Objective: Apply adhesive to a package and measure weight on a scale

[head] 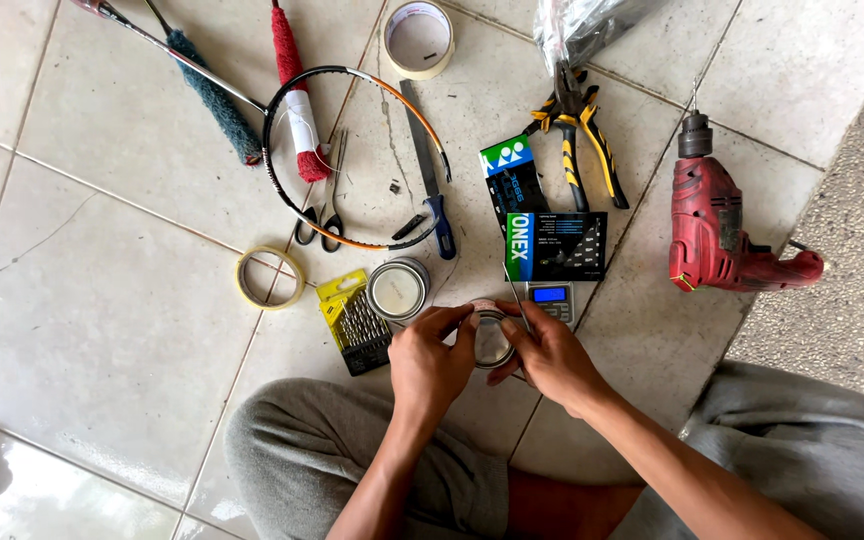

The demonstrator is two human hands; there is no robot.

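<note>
**Small round tin held in both hands over the tiled floor**

A small round tin (492, 340) with a shiny top is held low over the floor (102, 330), just in front of the seated person's knees. It is pinched from both sides: the left hand (430, 362) has its grip closed on the left rim, the right hand (549, 358) closed on the right rim, with thumbs over the top edge. Whether the lid is on, loosened or off cannot be told; the fingers hide the seam. Judged from this, the handling of the tin is at an early stage.

Just beyond the hands lie a second round tin (398, 289), a yellow-topped case of drill bits (356, 322) and a small pocket scale (552, 299) with a blue display. A dark printed package (556, 246) sits behind the scale.

Farther out: a badminton racket frame (352, 155) without strings, scissors (320, 215) and a blue-handled file (430, 170) inside and across it, yellow-handled pliers (582, 130), a red electric drill (717, 225), and two rolls of tape (270, 277), well apart. All appear untouched.
</note>
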